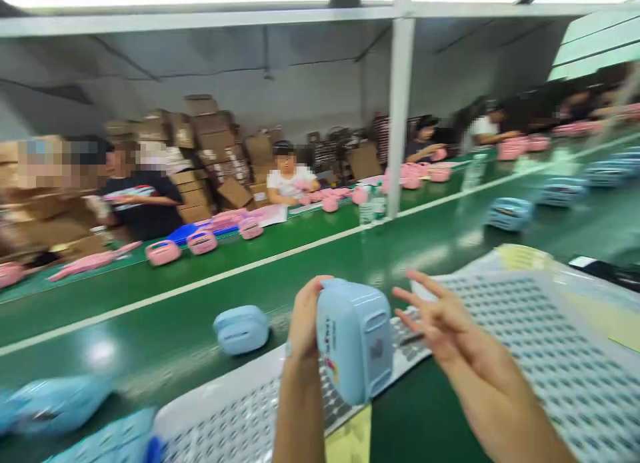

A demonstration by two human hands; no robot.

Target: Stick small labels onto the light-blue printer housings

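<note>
My left hand is closed around a light blue plastic box-shaped item with small print on its side, held upright above the near edge of the green belt. Just to its right my right hand is open, fingers spread, holding nothing and a little apart from the item. Under both hands lie white perforated trays.
More light blue items ride the belt: one just left of my hands, others at far left and at right. Across the belt several people sit handling pink items. A white post rises mid-belt; cardboard boxes are stacked behind.
</note>
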